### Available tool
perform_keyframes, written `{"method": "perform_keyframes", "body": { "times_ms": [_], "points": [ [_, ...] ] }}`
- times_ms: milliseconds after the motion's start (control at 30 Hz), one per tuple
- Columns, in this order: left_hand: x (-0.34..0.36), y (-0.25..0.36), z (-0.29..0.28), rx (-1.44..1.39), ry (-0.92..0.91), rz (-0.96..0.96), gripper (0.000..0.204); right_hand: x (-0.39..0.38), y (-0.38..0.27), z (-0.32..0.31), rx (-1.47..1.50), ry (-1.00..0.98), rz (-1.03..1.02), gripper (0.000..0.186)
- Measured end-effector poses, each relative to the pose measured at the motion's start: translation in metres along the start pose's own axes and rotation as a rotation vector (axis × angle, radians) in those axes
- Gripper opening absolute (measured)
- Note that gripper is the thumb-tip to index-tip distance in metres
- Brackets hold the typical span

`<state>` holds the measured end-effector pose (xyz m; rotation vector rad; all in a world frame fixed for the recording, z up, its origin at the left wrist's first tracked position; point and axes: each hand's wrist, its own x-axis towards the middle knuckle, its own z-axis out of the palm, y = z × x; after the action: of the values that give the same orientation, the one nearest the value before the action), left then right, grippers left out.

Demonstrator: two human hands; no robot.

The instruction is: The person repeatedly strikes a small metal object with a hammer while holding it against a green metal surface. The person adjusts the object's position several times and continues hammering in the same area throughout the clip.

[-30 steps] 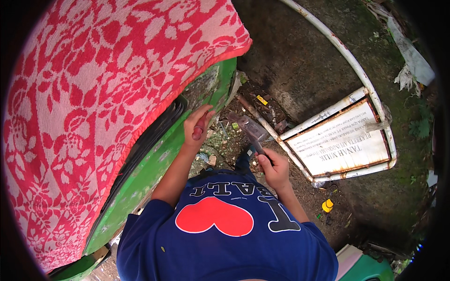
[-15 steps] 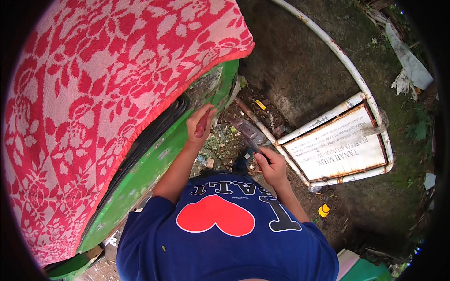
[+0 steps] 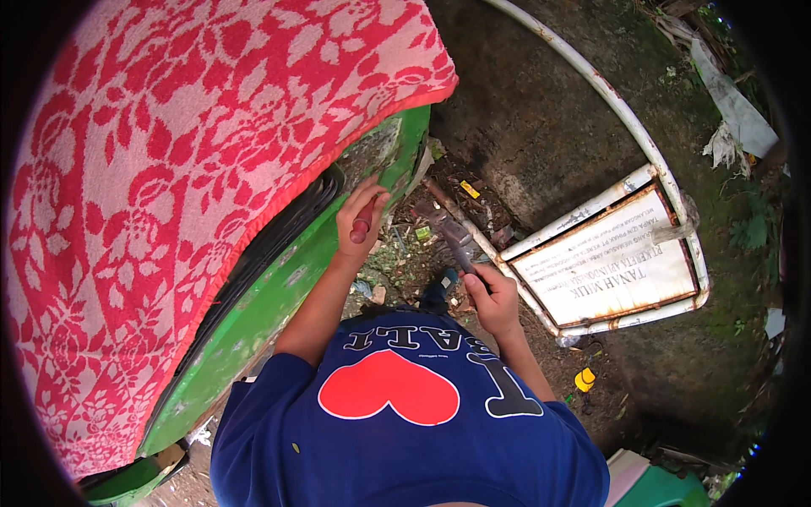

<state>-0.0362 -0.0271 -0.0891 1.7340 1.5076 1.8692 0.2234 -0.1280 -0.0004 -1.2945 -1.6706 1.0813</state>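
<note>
My left hand (image 3: 353, 213) is closed round a tool with a reddish-brown handle (image 3: 361, 230), its rounded end toward me. The fingers hide the tool's other end, so its kind is unclear. This hand is right at the edge of a green panel (image 3: 279, 291) with worn paint. In my right hand (image 3: 497, 304) is a hammer (image 3: 457, 238) with a dark metal head, gripped by its handle. The hammer head is up in the air, to the right of the left hand and apart from it.
A red and pink floral towel (image 3: 211, 144) covers the top above the green panel. To the right lies a rusty white tubular frame (image 3: 621, 101) with a sign board (image 3: 612, 262). Litter, a yellow object (image 3: 584, 379) and a pale sheet (image 3: 735, 106) lie on the dirt.
The hammer head has swung slightly and turned in my right hand, staying apart from the left hand. My left hand keeps its place with the handled tool.
</note>
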Motion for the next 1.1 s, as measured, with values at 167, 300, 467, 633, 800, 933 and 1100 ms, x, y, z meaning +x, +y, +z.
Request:
{"method": "perform_keyframes", "body": {
  "times_ms": [167, 300, 467, 633, 800, 933, 1100],
  "points": [
    [0.009, 0.015, -0.007, -0.119, -0.081, -0.045, 0.014, 0.000, 0.005, 0.001, 0.019, 0.024, -0.014, 0.022],
    [0.008, 0.008, -0.008, -0.211, -0.079, -0.116, 0.014, -0.001, 0.001, 0.000, 0.030, 0.027, -0.019, 0.022],
    [0.007, 0.006, -0.010, -0.257, -0.079, -0.114, 0.014, -0.002, 0.000, 0.000, 0.041, 0.033, -0.010, 0.022],
    [0.010, 0.010, -0.012, -0.273, -0.074, -0.096, 0.014, -0.003, 0.008, 0.000, 0.053, 0.040, -0.024, 0.021],
    [0.011, 0.008, -0.009, -0.278, -0.088, -0.091, 0.014, -0.002, 0.010, -0.001, 0.056, 0.042, -0.005, 0.022],
    [0.009, 0.003, -0.006, -0.247, -0.081, -0.047, 0.013, -0.001, 0.009, -0.004, 0.045, 0.040, 0.010, 0.022],
    [0.009, 0.006, -0.005, -0.139, -0.092, 0.039, 0.014, -0.001, 0.011, -0.005, 0.053, 0.021, -0.001, 0.022]
  ]
}}
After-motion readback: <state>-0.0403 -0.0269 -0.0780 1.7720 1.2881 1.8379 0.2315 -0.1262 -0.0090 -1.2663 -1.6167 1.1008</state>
